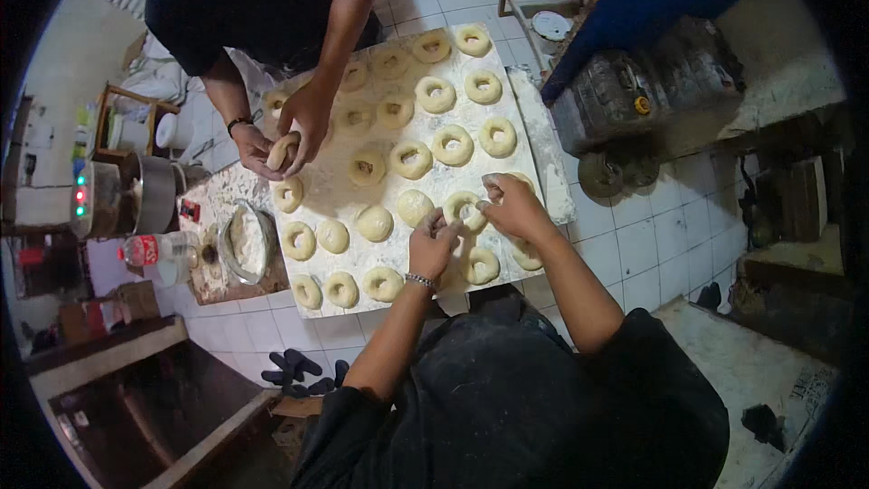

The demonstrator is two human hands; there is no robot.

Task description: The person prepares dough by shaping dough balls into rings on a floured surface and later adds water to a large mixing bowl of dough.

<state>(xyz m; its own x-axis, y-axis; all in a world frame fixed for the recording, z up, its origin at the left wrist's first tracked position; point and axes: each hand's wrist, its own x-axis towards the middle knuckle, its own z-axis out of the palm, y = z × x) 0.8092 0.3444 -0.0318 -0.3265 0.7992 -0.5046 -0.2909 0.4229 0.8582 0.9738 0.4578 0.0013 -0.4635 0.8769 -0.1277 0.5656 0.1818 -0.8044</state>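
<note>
A floured pale board [348, 263] carries several rings of raw dough and a few round balls without a hole, such as a dough ball [374, 224]. Near its front right, both of my hands are at one dough ring [459, 202]. My left hand [433, 246], with a bracelet on the wrist, has its curled fingers at the ring's left edge. From the other side, my right hand [520, 210] grips the right edge with its thumb and bent fingers. Another dough ring [480, 265] lies just below, and a dough ball [415, 207] sits left of the held ring.
Across the board a co-worker's hands [303, 127] hold another dough ring [283, 152]. At the left, a metal bowl of flour [246, 243] stands on a low table beside a clear plastic bottle [158, 250]. Large clear water jugs [608, 100] lie to the right. Dark sandals [291, 367] rest on the tiles.
</note>
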